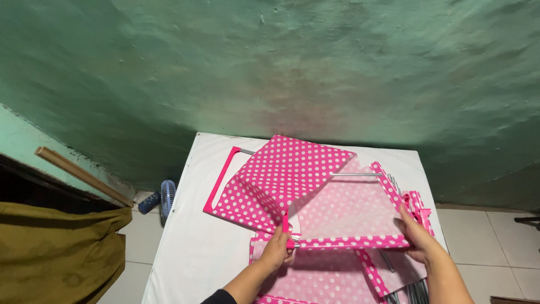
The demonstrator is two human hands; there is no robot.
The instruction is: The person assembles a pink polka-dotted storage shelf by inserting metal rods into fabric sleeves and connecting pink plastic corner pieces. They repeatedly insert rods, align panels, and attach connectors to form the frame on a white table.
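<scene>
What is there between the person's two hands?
In the head view, a pink polka-dot fabric edge runs from the left hand to the right hand.

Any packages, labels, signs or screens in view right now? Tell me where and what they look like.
None in view: only the pink white-dotted fabric shelf on the white table, held by the left hand and right hand, plus a small blue fan on the floor.

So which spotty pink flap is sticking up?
The far-left flap: bright pink, tilted up off the white table. The others, between the left hand and right hand, look paler and lie flat.
</scene>
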